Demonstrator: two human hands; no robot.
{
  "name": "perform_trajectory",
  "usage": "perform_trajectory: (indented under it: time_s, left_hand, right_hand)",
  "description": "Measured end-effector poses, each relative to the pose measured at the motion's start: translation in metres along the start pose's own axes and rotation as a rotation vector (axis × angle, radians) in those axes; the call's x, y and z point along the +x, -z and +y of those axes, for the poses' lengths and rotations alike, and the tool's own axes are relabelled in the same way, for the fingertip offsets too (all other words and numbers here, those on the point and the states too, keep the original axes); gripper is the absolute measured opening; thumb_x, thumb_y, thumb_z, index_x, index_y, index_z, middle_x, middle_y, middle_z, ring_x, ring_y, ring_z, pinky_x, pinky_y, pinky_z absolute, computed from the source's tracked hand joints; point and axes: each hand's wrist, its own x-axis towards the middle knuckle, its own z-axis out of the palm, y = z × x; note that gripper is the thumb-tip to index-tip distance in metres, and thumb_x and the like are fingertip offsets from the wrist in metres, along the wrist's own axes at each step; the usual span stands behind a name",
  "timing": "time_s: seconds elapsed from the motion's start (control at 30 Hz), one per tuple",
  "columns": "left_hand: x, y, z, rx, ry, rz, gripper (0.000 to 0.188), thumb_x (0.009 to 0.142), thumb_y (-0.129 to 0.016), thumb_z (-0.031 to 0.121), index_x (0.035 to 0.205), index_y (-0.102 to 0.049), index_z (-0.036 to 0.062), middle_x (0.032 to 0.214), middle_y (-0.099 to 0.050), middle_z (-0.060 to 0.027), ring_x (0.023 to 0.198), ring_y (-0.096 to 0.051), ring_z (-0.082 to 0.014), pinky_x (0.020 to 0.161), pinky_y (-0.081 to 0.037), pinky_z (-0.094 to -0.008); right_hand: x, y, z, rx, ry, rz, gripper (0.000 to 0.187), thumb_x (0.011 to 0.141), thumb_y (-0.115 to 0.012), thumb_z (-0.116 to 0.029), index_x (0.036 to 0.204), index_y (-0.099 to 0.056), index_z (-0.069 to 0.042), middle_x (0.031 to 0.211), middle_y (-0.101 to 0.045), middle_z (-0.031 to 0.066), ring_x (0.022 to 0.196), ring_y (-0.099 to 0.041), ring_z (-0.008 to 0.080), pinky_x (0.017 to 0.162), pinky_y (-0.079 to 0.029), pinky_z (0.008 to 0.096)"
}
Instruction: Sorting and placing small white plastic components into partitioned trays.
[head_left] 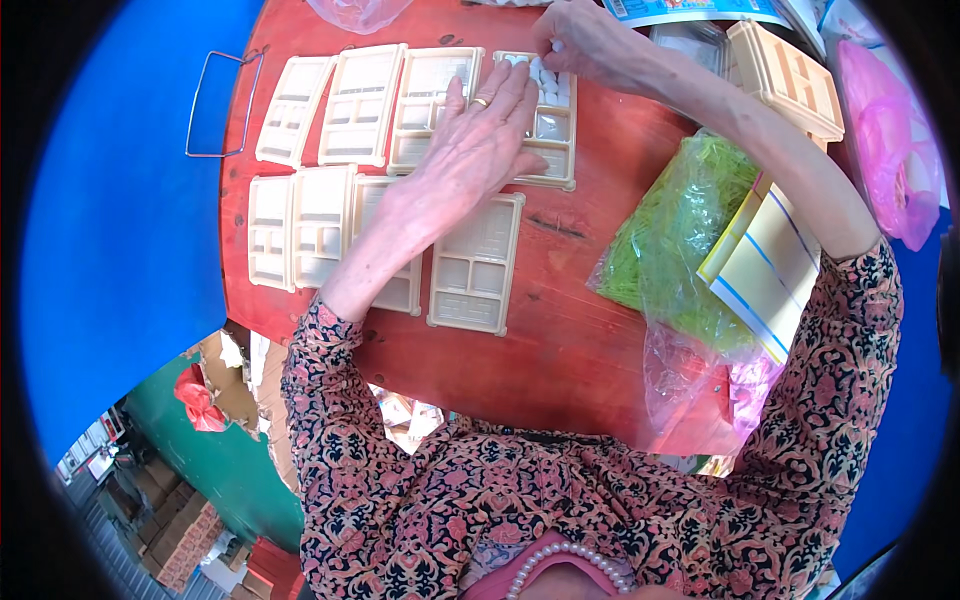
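A cream compartment tray stands at the far middle of the red table, with small white pieces packed into its far compartment. My left hand lies stretched out over this tray and the cream tray beside it, fingertips at the white pieces. At the tray's far right corner, my right hand is closed in a pinch. A speck of white shows at its fingertips, too small to name. More cream trays, such as the near one, sit in two rows to the left, partly under my left forearm.
Right of the trays lie a clear bag of green shredded filler and yellow-and-white card pieces. Stacked cream trays stand at the far right, near a pink plastic bag. A wire frame hangs over the left table edge.
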Motion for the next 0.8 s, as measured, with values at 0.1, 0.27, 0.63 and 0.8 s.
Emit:
perform_trajectory:
  time_s: [0.1,0.27,0.63,0.8]
  left_hand:
    - [0.0,0.0,0.0,-0.01,-0.005,0.011,0.069,0.089,-0.06,0.03,0.142,-0.03,-0.002,0.151,-0.026,-0.0207,0.141,-0.024,-0.0361,0.11,-0.023,-0.0607]
    - [0.0,0.001,0.001,0.021,-0.005,-0.003,0.068,0.089,-0.06,0.03,0.142,-0.031,-0.0017,0.151,-0.026,-0.0209,0.141,-0.025,-0.0361,0.11,-0.024,-0.0612]
    - [0.007,0.011,-0.002,-0.024,-0.019,0.046,0.067,0.09,-0.058,0.033,0.142,-0.032,0.0,0.151,-0.027,-0.0166,0.142,-0.02,-0.0371,0.11,-0.025,-0.0613]
    - [0.013,0.006,-0.006,0.062,-0.041,0.014,0.065,0.091,-0.057,0.033,0.141,-0.034,0.0003,0.15,-0.03,-0.0152,0.142,-0.021,-0.0367,0.109,-0.026,-0.0614]
  right_hand:
    - [0.001,0.0,0.0,-0.016,0.039,0.017,0.012,0.066,-0.061,-0.005,0.071,-0.068,0.003,0.07,-0.064,0.0234,0.07,-0.067,0.0361,0.062,-0.053,0.0425]
    - [0.006,-0.006,-0.006,-0.041,0.032,0.028,0.012,0.066,-0.06,-0.004,0.072,-0.068,0.003,0.071,-0.064,0.0234,0.071,-0.066,0.036,0.062,-0.053,0.0439]
    - [0.009,0.043,-0.005,0.46,-0.445,-0.257,0.028,0.073,-0.079,-0.029,0.08,-0.068,-0.004,0.061,-0.058,0.002,0.055,-0.055,0.0118,0.046,-0.044,0.0277]
    - [0.005,0.056,-0.033,0.444,-0.649,-0.359,0.028,0.071,-0.082,-0.028,0.083,-0.067,-0.008,0.063,-0.057,0.0005,0.052,-0.05,0.0096,0.044,-0.039,0.027]
